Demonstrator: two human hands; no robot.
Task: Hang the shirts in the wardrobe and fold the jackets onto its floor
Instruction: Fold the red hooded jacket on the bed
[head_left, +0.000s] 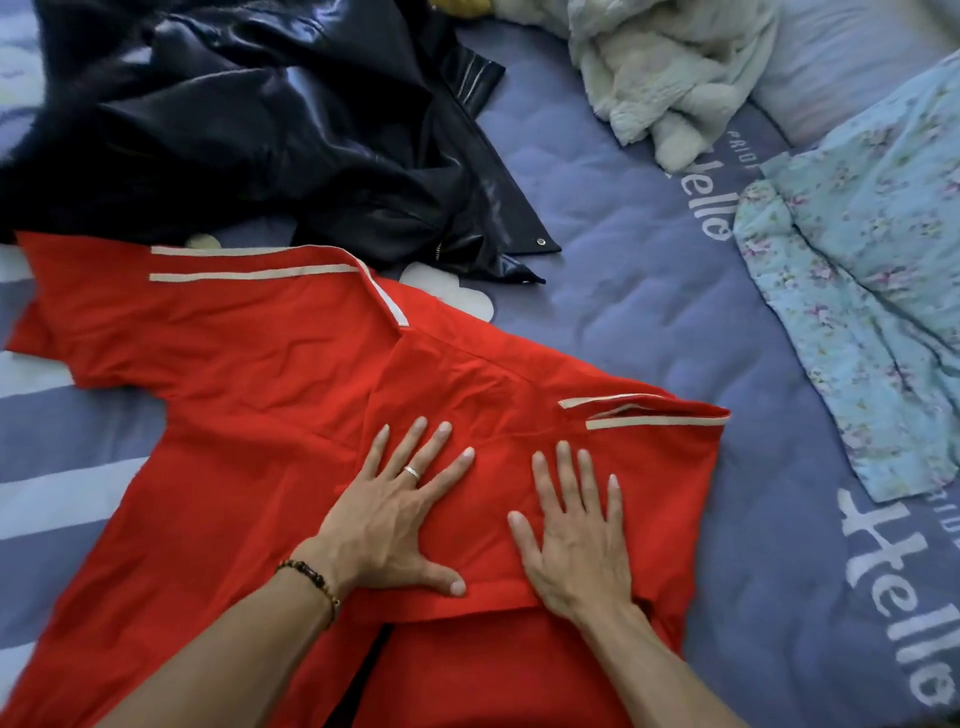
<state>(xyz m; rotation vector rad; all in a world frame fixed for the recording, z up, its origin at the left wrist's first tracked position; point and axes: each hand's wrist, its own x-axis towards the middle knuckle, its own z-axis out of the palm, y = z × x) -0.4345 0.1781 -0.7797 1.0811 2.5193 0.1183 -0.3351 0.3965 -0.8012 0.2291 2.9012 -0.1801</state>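
One red shirt (249, 353) and one black jacket (249, 130) are lying on the bed (649, 322); two hands, left hand (395, 514) and right hand (576, 535), are pressing the shirt under flat, spread fingers (441, 447)

matt red cloth jacket (270, 364), glossy black leather jacket (249, 130) with metal zips, quilted bed cover (623, 291), fluffy plush blanket (665, 67)

Silver ring (412, 472), beaded bracelet (310, 574), bare forearms.

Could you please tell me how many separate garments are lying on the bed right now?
3: red shirt nearest, black leather jacket behind it, floral garment right. Others may be hidden.
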